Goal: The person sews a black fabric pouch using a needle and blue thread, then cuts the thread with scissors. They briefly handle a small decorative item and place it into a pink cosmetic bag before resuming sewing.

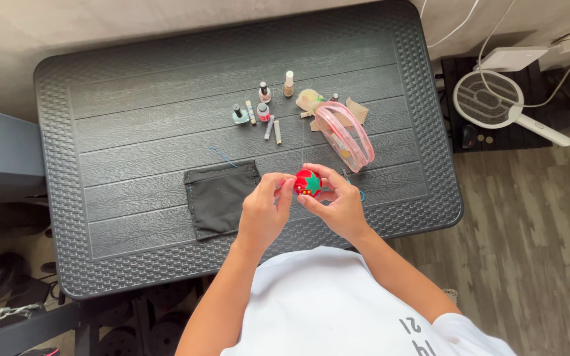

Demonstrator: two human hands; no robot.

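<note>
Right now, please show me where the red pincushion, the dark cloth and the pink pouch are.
red pincushion [307,182]: head view, on its red top with the green star.
dark cloth [221,199]: head view, on its flat middle.
pink pouch [347,134]: head view, on its clear pink side.

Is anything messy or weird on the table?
Nothing is spilled or broken. The dark cloth lies a bit crooked, with a blue thread trailing off its top edge. Both hands hold a red strawberry-shaped pincushion.
</note>
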